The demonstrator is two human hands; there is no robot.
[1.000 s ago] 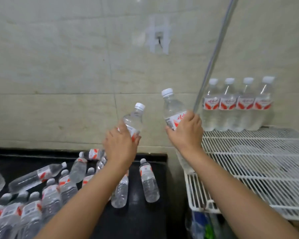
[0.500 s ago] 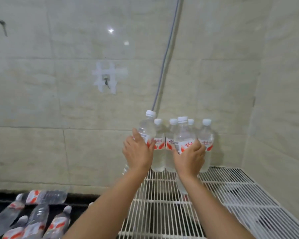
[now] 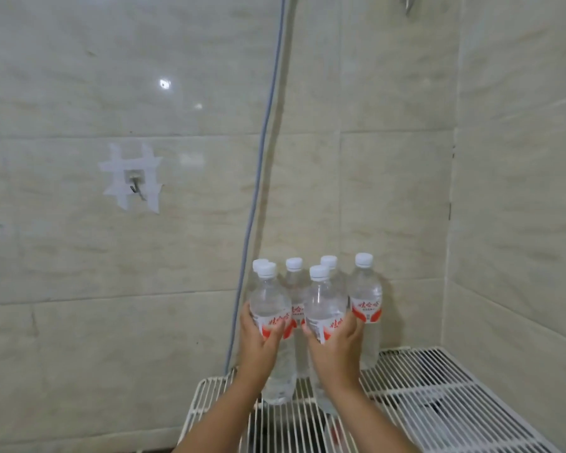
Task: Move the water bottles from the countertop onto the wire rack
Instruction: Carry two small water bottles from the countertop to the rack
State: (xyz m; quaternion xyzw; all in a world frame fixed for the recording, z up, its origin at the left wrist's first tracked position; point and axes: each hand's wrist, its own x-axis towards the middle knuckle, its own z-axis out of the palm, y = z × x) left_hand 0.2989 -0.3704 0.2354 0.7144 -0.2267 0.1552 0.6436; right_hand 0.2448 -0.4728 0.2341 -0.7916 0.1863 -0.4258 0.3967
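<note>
Your left hand [image 3: 262, 338] grips one water bottle [image 3: 270, 308] round its red label; your right hand [image 3: 335, 341] grips a second bottle [image 3: 324, 305] the same way. Both bottles upright, bases at the wire rack [image 3: 438, 387], near its back-left corner; contact with the wires hidden by your forearms. Obstruction: four bottles stand directly behind in a row against the tiled wall [image 3: 111, 93]; the rightmost [image 3: 365, 299] is just beside the right-hand bottle. Grey cable [image 3: 258, 178] runs down the wall to the rack's left rear. Taped hook [image 3: 134, 181] on the wall, well left.
</note>
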